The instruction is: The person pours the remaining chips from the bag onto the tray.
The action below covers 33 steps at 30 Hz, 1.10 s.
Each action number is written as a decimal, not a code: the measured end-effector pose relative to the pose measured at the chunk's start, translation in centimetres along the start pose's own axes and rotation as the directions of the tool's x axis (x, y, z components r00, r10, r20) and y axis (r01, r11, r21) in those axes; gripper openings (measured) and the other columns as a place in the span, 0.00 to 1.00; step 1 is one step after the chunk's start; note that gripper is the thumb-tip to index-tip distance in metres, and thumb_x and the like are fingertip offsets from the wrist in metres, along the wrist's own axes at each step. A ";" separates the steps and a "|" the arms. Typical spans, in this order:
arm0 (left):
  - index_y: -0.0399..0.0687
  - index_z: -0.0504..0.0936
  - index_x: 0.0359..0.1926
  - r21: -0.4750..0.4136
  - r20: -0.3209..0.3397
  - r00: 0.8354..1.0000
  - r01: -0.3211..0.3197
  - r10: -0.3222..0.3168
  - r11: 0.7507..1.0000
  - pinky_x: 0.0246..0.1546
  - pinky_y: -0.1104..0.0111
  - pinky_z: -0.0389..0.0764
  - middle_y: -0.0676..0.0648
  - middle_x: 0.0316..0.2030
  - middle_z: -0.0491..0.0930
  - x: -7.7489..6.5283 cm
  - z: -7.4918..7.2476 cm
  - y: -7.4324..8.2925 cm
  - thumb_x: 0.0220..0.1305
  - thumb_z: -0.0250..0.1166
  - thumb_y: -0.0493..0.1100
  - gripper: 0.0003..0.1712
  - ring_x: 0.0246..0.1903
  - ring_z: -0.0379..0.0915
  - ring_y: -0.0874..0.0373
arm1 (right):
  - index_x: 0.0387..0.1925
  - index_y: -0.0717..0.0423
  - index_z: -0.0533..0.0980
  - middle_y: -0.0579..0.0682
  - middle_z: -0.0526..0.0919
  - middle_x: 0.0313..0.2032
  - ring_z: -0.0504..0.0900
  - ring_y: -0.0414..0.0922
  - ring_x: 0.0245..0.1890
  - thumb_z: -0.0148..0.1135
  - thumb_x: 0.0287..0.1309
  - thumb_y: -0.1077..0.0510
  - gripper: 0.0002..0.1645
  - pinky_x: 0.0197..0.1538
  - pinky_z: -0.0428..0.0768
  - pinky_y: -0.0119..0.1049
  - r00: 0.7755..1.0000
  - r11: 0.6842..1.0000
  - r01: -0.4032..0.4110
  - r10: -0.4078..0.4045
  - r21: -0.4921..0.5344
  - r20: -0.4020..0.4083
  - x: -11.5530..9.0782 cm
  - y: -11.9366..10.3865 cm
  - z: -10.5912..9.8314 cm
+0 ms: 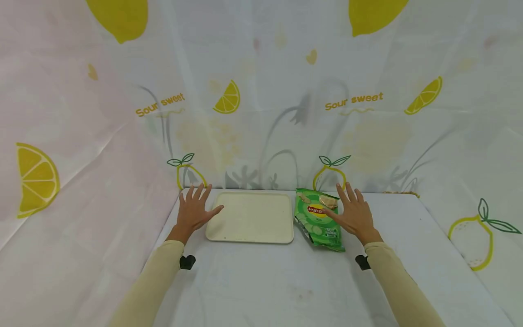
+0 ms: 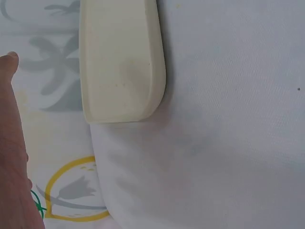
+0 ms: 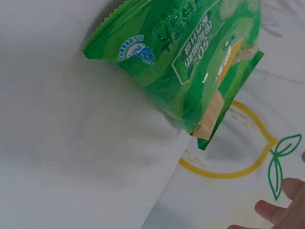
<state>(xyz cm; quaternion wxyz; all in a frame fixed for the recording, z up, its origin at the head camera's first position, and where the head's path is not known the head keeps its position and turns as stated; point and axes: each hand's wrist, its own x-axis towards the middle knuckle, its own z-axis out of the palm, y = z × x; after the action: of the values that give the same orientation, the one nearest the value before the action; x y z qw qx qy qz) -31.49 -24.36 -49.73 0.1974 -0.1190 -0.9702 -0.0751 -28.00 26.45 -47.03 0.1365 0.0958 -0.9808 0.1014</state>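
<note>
A green bag of potato chips (image 1: 316, 218), its label upside down in the head view, lies on the white table. To its left is a cream rectangular tray (image 1: 250, 218) with nothing on it. My left hand (image 1: 193, 212) hovers by the tray's left edge, fingers spread, holding nothing. Spread likewise, my right hand (image 1: 354, 213) is over the right side of the chip bag, and its thumb overlaps the bag in the head view. In the right wrist view the bag (image 3: 190, 57) and fingertips (image 3: 271, 210) show apart. The tray (image 2: 119, 62) fills the upper left wrist view.
The white-covered table (image 1: 261, 281) reaches back to a hanging cloth (image 1: 261, 113) printed with lemons and lettering. Similar cloth closes in both sides. A yellowish trim (image 1: 402, 193) runs along the table's back right edge.
</note>
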 end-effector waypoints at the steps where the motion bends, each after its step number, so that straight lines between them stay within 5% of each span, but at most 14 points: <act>1: 0.47 0.66 0.70 -0.007 0.002 1.000 0.006 -0.006 1.000 0.60 0.32 0.50 0.38 0.65 0.68 0.0 0.1 -0.1 0.57 0.58 0.73 0.49 0.66 0.55 0.35 | 0.77 0.53 0.49 0.65 0.48 0.73 0.52 0.68 0.68 0.55 0.55 0.25 0.59 0.57 0.64 0.68 1.000 1.000 -0.008 0.008 0.014 0.004 0.0 0.0 0.0; 4: 0.42 0.72 0.64 -0.054 0.036 0.998 0.057 -0.055 0.997 0.58 0.37 0.58 0.36 0.57 0.74 0.0 0.4 -0.4 0.62 0.59 0.65 0.39 0.60 0.62 0.35 | 0.77 0.54 0.45 0.67 0.47 0.73 0.52 0.69 0.68 0.54 0.60 0.28 0.57 0.58 0.64 0.68 0.996 0.989 -0.082 0.077 0.122 0.048 0.0 0.1 0.3; 7: 0.37 0.75 0.59 -0.155 0.123 0.980 0.174 -0.156 0.972 0.50 0.44 0.70 0.34 0.48 0.77 -0.4 0.8 -0.7 0.66 0.59 0.53 0.29 0.51 0.70 0.37 | 0.76 0.61 0.42 0.71 0.48 0.71 0.53 0.69 0.68 0.52 0.64 0.31 0.57 0.61 0.61 0.66 0.973 0.929 -0.223 0.194 0.297 0.124 -0.2 0.3 1.1; 11: 0.31 0.76 0.54 -0.246 0.270 0.931 0.315 -0.248 0.916 0.43 0.49 0.75 0.34 0.42 0.78 -1.4 1.5 -1.1 0.68 0.59 0.45 0.23 0.43 0.74 0.39 | 0.72 0.73 0.46 0.76 0.58 0.65 0.61 0.69 0.64 0.50 0.63 0.30 0.59 0.60 0.65 0.62 0.907 0.820 -0.412 0.328 0.398 0.263 -0.7 0.5 2.5; 15: 0.30 0.79 0.49 -0.291 0.349 0.903 0.358 -0.250 0.887 0.45 0.51 0.75 0.37 0.39 0.80 -2.4 2.7 -1.4 0.66 0.63 0.44 0.20 0.41 0.75 0.43 | 0.68 0.78 0.50 0.78 0.64 0.61 0.67 0.69 0.61 0.49 0.60 0.24 0.64 0.58 0.70 0.59 0.841 0.768 -0.521 0.388 0.372 0.377 -1.1 0.5 4.1; 19: 0.33 0.82 0.44 -0.339 0.348 0.907 0.357 -0.236 0.871 0.42 0.55 0.75 0.43 0.34 0.81 -2.8 3.4 -1.2 0.62 0.67 0.43 0.16 0.37 0.75 0.49 | 0.67 0.80 0.51 0.78 0.63 0.62 0.65 0.69 0.62 0.50 0.59 0.24 0.64 0.59 0.68 0.60 0.824 0.748 -0.547 0.405 0.375 0.396 -1.2 0.3 5.1; 28: 0.32 0.84 0.40 -0.398 0.335 0.918 0.341 -0.212 0.851 0.34 0.61 0.75 0.45 0.29 0.80 -2.7 3.4 -0.8 0.61 0.67 0.38 0.12 0.30 0.73 0.53 | 0.63 0.82 0.58 0.77 0.67 0.59 0.65 0.70 0.61 0.65 0.55 0.35 0.57 0.60 0.68 0.59 0.840 0.765 -0.527 0.403 0.371 0.363 -0.9 0.2 5.7; 33: 0.32 0.84 0.40 -0.424 0.310 0.933 0.305 -0.180 0.853 0.31 0.63 0.75 0.46 0.28 0.80 -2.9 3.0 -0.8 0.61 0.67 0.40 0.13 0.28 0.72 0.54 | 0.59 0.81 0.65 0.76 0.69 0.58 0.67 0.69 0.60 0.70 0.53 0.41 0.51 0.60 0.68 0.59 0.832 0.725 -0.548 0.423 0.416 0.359 -0.9 0.3 5.7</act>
<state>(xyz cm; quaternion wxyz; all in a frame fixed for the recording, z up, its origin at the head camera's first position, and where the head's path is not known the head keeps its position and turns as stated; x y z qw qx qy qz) -30.23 -25.09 -53.67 0.0234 -0.0471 -0.9480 -0.3138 -28.59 25.55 -52.76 -0.0442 -0.1225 -0.9185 0.3733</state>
